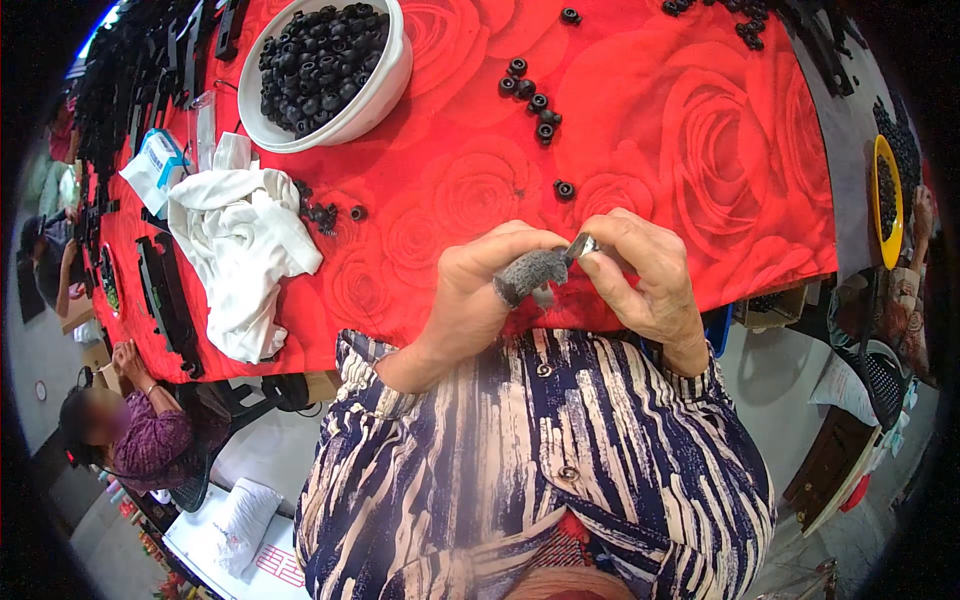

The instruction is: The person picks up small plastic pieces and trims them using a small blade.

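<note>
Reaches over red tablecloth (700, 130) from six o'clock. Curls left hand (468, 292) toward two, cannot tell its grip; bends right hand (645, 275) toward ten. At two o'clock from grey finger cover (532, 274), pinches small metal piece (581, 246) in right hand.

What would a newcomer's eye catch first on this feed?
Probably the red rose-patterned tablecloth, upper middle. A white bowl heaped with small black parts stands on it, upper left. At centre, the right hand pinches a shiny metal piece beside the left hand and its grey finger cover.
</note>
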`<state>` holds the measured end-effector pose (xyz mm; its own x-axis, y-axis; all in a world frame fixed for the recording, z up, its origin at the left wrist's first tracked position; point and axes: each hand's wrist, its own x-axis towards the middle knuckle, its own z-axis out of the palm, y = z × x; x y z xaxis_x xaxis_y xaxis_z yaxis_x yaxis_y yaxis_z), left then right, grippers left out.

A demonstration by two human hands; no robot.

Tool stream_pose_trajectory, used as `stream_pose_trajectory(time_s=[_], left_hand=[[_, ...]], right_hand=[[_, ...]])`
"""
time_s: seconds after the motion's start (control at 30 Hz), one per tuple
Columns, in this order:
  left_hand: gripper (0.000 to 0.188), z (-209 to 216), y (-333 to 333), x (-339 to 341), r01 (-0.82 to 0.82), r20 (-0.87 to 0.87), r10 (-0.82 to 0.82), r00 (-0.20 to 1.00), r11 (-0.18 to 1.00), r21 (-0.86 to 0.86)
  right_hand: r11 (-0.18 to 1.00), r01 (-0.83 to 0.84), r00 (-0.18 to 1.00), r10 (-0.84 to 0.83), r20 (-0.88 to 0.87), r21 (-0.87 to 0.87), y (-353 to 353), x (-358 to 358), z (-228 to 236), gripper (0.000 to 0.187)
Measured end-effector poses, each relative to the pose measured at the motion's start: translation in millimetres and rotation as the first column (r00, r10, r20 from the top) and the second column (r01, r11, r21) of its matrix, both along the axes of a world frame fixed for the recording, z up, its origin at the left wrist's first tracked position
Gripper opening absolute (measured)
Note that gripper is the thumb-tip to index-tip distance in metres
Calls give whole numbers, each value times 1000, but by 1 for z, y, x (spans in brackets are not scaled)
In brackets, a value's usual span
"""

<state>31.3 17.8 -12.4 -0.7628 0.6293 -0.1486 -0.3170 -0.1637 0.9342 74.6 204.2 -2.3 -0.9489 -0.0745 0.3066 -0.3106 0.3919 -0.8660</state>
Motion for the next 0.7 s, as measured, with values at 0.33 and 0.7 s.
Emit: stream_pose_trajectory(time_s=[0.33, 0.7], left_hand=[[22, -2, 3, 1, -78, 47, 76, 996, 996, 34], [21, -1, 4, 0, -94, 157, 87, 984, 995, 35]], right_hand=[[997, 13, 999, -16, -31, -73, -4, -5, -12, 18], [990, -122, 991, 119, -54, -63, 2, -7, -16, 17]])
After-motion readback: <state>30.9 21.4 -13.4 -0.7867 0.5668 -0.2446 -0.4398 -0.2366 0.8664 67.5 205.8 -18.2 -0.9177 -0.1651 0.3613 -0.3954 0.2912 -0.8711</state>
